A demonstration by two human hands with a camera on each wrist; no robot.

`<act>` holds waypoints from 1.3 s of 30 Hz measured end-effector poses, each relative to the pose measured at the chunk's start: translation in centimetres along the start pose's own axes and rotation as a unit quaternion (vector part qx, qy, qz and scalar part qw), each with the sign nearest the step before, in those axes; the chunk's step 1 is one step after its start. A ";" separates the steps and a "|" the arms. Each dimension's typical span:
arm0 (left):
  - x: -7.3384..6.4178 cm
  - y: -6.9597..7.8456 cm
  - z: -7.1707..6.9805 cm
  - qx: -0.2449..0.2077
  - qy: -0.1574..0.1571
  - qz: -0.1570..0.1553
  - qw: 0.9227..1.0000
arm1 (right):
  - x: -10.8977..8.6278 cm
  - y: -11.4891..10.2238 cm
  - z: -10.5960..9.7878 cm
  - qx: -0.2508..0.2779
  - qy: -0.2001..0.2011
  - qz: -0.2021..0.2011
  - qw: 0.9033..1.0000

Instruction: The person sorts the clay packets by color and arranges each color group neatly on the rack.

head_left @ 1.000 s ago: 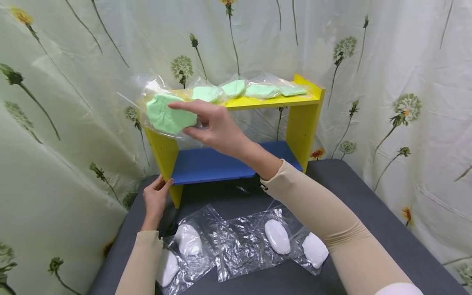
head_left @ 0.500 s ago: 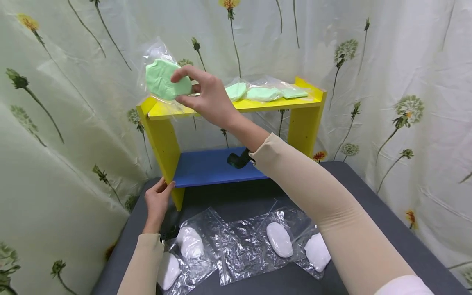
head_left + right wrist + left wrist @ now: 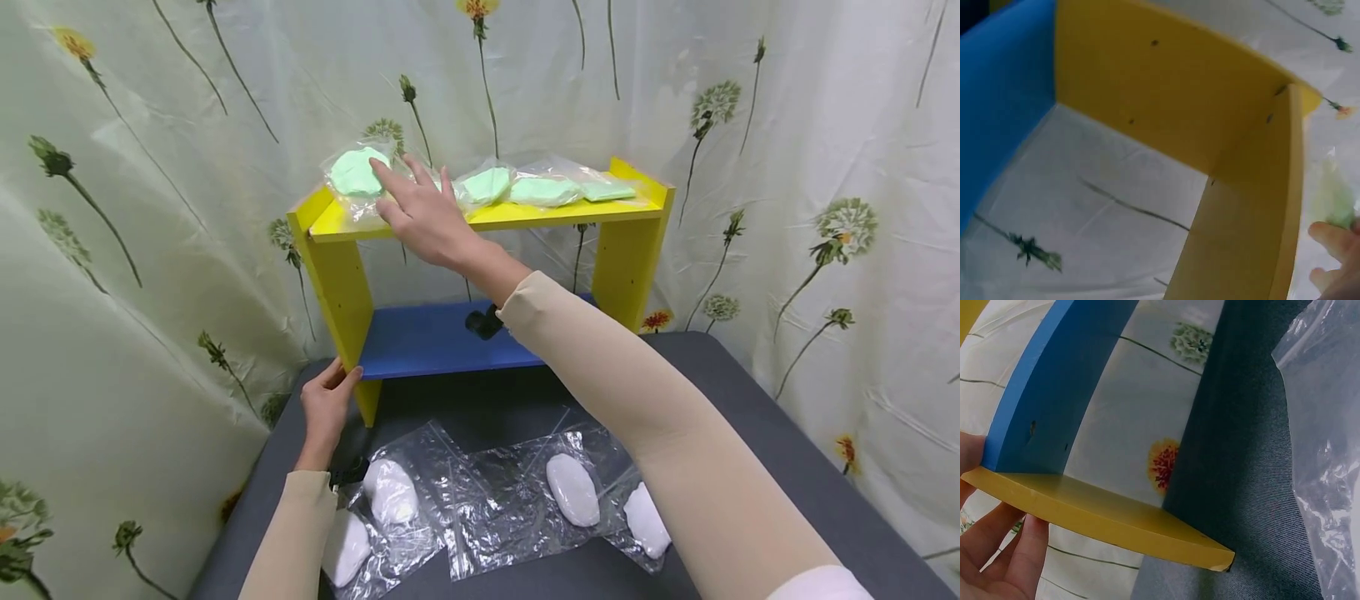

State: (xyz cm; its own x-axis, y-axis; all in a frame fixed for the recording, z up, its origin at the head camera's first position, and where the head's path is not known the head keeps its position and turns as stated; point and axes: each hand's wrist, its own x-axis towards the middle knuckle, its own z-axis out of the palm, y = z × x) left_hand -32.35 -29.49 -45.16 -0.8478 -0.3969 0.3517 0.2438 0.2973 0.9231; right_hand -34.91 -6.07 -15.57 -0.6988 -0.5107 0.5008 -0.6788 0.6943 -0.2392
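Observation:
A yellow shelf unit (image 3: 331, 283) with a blue lower board (image 3: 442, 337) stands on the dark table. My left hand (image 3: 327, 408) grips its left side panel at the blue board, thumb in front and fingers behind the panel (image 3: 1104, 515). Up at the top board (image 3: 420, 227), my right hand (image 3: 429, 218) has its fingers spread, the index fingertip at a bagged light-green flat piece (image 3: 356, 173) on the left end. Further bagged green pieces (image 3: 545, 192) lie in a row to the right; one is mostly hidden behind my right hand.
On the table in front of the unit lie clear zip bags (image 3: 517, 521) with white flat pieces (image 3: 573, 490). A floral curtain (image 3: 825, 150) hangs behind and on both sides. The right forearm crosses in front of the unit.
The right hand held the green piece raised above the left end of the shelf, then lowered it onto the top board and spread its fingers. The left hand stays on the side panel.

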 end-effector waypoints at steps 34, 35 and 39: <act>-0.1 0.5 -0.6 0.023 0.000 -0.026 0.999 | -3.5 0.4 -2.8 -0.202 0.063 -0.055 0.976; 0.0 0.6 -0.5 0.026 -0.004 -0.025 0.999 | -4.0 0.6 -3.1 -0.201 0.071 -0.063 0.975; 0.0 0.9 -0.3 0.030 -0.009 -0.023 0.999 | -5.7 1.5 -4.0 -0.191 0.092 -0.097 0.973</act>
State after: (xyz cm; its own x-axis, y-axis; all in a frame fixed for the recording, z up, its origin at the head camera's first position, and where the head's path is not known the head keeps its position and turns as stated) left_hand -32.01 -29.50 -44.23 -0.8655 -0.3967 0.3059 0.1757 0.3315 0.9270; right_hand -31.07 -0.06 -15.42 -0.4903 -0.5764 0.6538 -0.6363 0.7493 0.1835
